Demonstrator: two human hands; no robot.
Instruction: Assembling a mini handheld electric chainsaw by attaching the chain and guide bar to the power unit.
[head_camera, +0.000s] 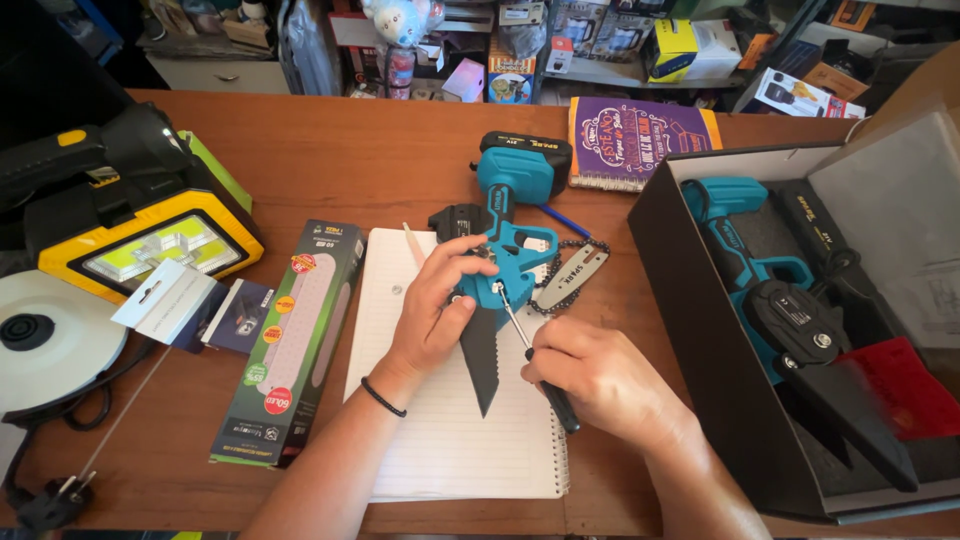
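Observation:
A teal cordless mini chainsaw (512, 215) lies on an open lined notebook (440, 440) in the middle of the wooden table. Its black bar cover (481, 362) points toward me, and its loose bar and chain (570, 278) lie just to the right. My left hand (436, 310) presses on the saw's body near the sprocket. My right hand (600, 375) grips a black-handled screwdriver (530, 350), whose tip touches the teal housing.
An open black box (700, 330) at the right holds a second teal saw (745, 255). A long dark carton (295, 340) lies left of the notebook. A yellow work light (140, 240), a white disc (45, 335) and a purple notebook (640, 140) sit around.

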